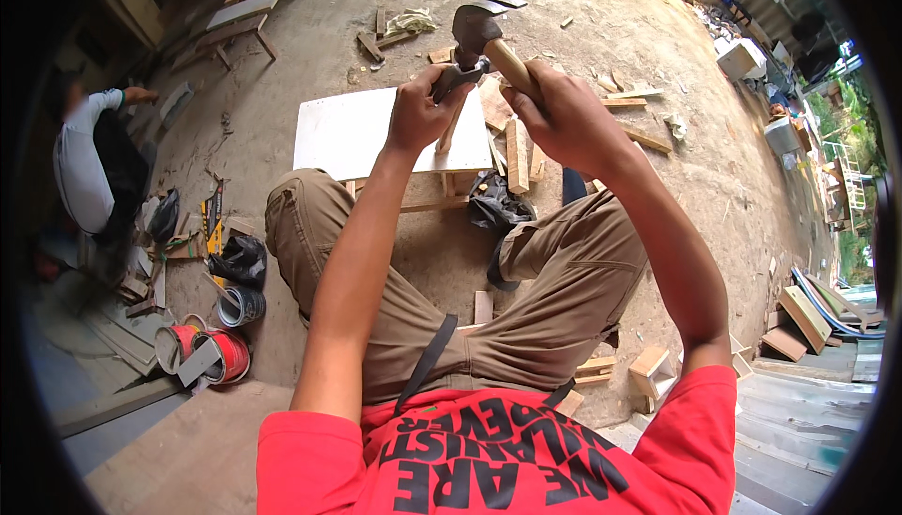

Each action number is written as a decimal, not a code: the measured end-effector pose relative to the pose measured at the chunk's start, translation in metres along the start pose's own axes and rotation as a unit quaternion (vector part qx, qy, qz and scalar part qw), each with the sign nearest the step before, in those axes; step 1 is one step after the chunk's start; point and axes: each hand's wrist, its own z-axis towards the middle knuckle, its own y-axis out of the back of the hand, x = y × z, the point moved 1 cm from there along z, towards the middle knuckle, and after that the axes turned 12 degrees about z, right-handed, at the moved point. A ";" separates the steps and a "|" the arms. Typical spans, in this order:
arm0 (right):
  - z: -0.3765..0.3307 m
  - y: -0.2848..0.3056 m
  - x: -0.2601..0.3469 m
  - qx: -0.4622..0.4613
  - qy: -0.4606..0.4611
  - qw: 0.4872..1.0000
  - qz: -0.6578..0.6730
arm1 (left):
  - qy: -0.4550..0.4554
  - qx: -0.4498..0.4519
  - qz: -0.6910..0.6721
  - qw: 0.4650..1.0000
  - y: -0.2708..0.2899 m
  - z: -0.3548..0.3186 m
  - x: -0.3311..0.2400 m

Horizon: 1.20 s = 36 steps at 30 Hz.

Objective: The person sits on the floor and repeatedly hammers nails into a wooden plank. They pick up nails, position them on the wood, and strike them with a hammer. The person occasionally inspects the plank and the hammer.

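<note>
My right hand (573, 120) is closed round the wooden handle of a claw hammer (477, 28), raised in front of me with its curved claw toward the far side. Close beside it, my left hand (421, 113) grips the dark metal head of what looks like a second hammer (449, 130). That tool's wooden handle slants down over a white board (343, 130). The two metal heads overlap in view; whether they touch I cannot tell. Between my knees, the white board rests on wooden supports like a low bench.
Wood offcuts (518, 156) and a black plastic bag (496, 200) lie right of the board. Red buckets (224, 357) and a yellow-and-black handsaw (214, 219) are at left. A person (86, 153) bends at far left. Long boards on legs (252, 12) stand farther back.
</note>
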 end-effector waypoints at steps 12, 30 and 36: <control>0.001 0.005 0.016 -0.068 0.032 0.997 0.034 | 0.051 0.033 0.013 0.998 0.009 -0.004 -0.001; 0.002 -0.003 0.012 -0.043 0.034 0.998 0.022 | 0.015 -0.013 -0.023 1.000 -0.004 -0.007 -0.005; 0.001 -0.005 0.001 -0.031 -0.003 0.999 0.032 | -0.008 -0.023 0.008 1.000 -0.006 -0.008 -0.002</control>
